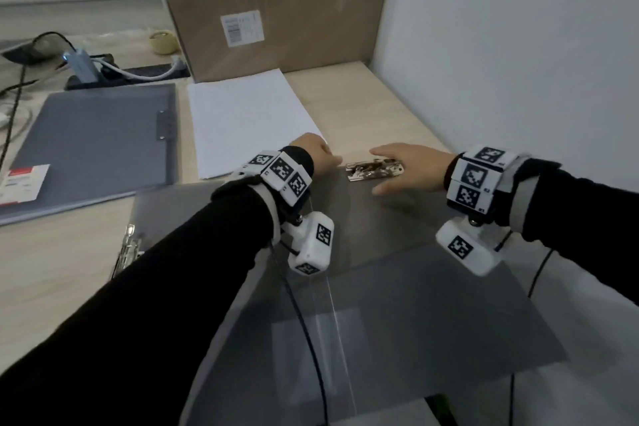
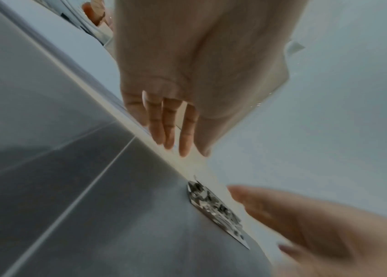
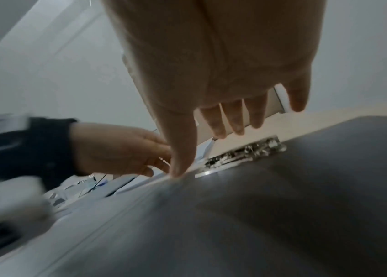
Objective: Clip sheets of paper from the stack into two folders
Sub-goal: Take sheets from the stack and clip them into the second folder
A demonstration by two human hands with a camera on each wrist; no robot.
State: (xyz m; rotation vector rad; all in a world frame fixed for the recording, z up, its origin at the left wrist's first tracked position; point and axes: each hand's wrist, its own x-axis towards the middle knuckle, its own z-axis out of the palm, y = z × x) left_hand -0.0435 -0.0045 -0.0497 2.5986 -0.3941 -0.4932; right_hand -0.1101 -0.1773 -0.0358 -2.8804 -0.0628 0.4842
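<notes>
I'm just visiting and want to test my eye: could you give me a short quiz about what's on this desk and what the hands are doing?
1. True or false: the paper stack lies inside the near folder.
2. Which hand hovers at the metal clip? A) left hand B) right hand C) neither
3. Fill in: the far folder lies to the ____ of the paper stack.

Key
1. False: it lies on the desk, beyond the near folder.
2. B: its fingers are straight, over the clip.
3. Left.
</notes>
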